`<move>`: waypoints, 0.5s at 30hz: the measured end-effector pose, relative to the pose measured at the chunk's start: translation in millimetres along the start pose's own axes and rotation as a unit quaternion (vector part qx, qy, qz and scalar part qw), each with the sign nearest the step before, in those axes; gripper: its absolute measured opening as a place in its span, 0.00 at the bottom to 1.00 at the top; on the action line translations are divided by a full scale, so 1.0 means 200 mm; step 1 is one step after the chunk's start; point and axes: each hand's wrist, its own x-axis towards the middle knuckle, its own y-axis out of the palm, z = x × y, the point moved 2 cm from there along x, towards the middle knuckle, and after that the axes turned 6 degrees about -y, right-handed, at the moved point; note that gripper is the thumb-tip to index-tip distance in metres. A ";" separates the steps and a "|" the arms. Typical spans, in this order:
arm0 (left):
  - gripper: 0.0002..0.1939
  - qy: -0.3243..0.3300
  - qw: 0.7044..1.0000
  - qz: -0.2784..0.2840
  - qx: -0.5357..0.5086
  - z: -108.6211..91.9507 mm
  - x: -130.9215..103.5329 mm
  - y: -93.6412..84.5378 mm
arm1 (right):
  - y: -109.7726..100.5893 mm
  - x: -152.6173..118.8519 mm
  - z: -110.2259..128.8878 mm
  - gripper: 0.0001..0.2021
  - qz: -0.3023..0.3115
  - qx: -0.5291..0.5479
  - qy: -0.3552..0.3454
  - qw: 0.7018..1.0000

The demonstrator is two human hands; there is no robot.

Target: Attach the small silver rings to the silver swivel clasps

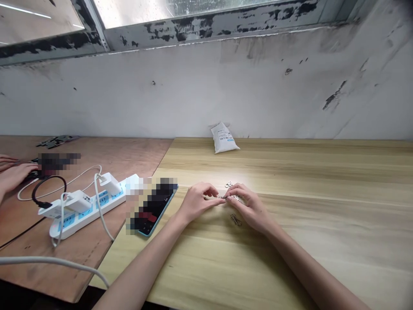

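My left hand (197,201) and my right hand (250,207) meet over the light wooden table (309,172), both closed in a pinch. Between their fingertips is a small silver metal clasp (222,197), mostly covered by the fingers, so its exact shape is hard to make out. Just beyond the fingers lies a small silver metal piece (229,184) with a ring-like end. Another bit of shiny metal (238,199) shows partly under my right hand. Nearer to me, below the right fingers, a silver metal clip (236,220) rests on the wood.
A phone (158,206) with a lit screen lies left of my left arm. Further left, a white power strip (97,206) with chargers and cables sits on a reddish-brown table (135,150). A white packet (224,138) lies by the wall. Another person's hand (16,174) is at far left.
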 end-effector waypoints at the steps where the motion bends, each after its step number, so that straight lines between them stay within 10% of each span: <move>1: 0.16 -0.007 0.999 0.021 -0.026 0.00 0.00 0.00 | 0.00 0.00 0.00 0.10 0.002 0.008 0.001 1.000; 5: 0.13 0.007 0.991 0.089 -0.100 -0.03 0.00 0.01 | 0.00 0.00 0.00 0.10 0.003 0.026 0.008 1.000; 15: 0.10 0.064 0.995 0.014 -0.079 -0.05 0.00 -0.01 | -0.02 0.01 0.01 0.11 -0.004 0.087 0.053 0.995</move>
